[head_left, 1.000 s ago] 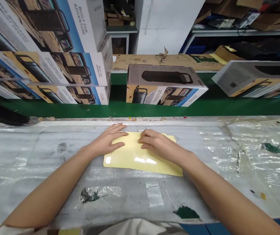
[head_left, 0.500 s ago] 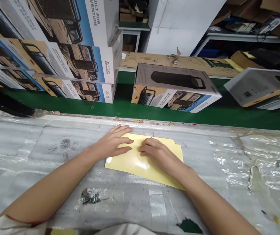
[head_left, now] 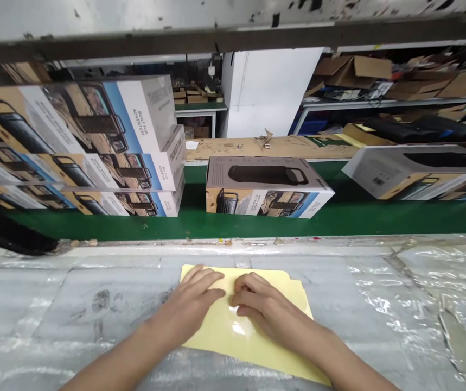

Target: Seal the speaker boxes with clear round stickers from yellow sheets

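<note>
A glossy pale yellow sheet (head_left: pixel 283 288) lies flat on the plastic-covered bench (head_left: pixel 94 304). My left hand (head_left: pixel 194 304) rests palm down on the sheet's left part, fingers spread toward its far edge. My right hand (head_left: pixel 263 309) lies on the sheet's middle with fingers curled, fingertips close to the left hand's. Both hands press on the sheet; neither lifts it.
Beyond the bench runs a green belt (head_left: pixel 257 222) carrying a printed product box (head_left: pixel 263 187). A stack of similar boxes (head_left: pixel 94 146) stands at the left, another box (head_left: pixel 420 171) at the right. A dark bar (head_left: pixel 8 233) lies at the bench's left edge. Shelves with cardboard fill the back.
The view tilted upward, so bench and hands sit lower in frame. My hands stay on the yellow sheet, drawn slightly closer together.
</note>
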Demonstrator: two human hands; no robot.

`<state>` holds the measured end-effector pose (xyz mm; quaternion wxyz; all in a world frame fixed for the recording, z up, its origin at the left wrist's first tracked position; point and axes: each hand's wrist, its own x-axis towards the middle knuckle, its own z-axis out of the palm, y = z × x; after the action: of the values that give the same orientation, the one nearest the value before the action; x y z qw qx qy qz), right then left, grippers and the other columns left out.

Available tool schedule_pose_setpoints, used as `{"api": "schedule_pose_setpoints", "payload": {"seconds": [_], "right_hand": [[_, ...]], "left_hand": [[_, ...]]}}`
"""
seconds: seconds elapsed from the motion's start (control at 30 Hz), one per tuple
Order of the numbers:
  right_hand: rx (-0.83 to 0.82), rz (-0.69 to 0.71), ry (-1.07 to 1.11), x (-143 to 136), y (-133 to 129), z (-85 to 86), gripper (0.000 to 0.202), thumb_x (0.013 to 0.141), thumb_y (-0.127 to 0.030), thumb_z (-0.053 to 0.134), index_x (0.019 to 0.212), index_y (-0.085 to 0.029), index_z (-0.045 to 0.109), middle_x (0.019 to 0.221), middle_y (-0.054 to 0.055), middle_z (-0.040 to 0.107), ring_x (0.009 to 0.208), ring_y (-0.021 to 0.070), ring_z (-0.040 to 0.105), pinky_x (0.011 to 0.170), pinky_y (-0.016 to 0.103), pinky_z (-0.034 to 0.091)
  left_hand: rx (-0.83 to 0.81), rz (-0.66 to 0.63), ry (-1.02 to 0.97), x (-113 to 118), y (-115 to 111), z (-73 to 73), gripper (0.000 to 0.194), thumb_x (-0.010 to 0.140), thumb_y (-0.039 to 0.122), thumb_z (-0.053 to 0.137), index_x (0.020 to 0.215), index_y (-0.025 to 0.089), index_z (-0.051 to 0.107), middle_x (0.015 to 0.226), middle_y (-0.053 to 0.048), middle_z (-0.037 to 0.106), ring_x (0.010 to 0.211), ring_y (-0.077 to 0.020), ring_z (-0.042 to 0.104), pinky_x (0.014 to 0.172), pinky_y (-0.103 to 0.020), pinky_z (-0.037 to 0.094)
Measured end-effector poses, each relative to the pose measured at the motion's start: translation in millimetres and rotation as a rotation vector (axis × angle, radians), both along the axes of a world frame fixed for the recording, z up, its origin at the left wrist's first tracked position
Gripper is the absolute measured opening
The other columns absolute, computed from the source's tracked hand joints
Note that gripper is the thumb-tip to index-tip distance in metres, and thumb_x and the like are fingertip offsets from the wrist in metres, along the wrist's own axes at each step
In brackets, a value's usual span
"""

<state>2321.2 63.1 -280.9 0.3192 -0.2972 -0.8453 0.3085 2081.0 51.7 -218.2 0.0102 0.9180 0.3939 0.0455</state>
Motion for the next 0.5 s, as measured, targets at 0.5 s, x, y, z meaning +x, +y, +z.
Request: {"api": "schedule_pose_setpoints", "payload": {"seconds": [0.5], "right_hand": [[-0.783,-0.016,0.643,50.9,50.2,34.1,0.033,0.084,-0.047,0.082,0.080,-0.020,0.064,0.075,0.001,0.060,0.066,0.0142,0.055,0.063,0.029,0.048]], "left_hand": [[-0.110,0.620,-0.989,29.7,186.1,64.6,0.048,0.087,0.037,0.074,0.129,0.021,0.059,0.134,-0.012,0.066,0.133,-0.0280,0.056,0.108,-0.039,0.045]]}}
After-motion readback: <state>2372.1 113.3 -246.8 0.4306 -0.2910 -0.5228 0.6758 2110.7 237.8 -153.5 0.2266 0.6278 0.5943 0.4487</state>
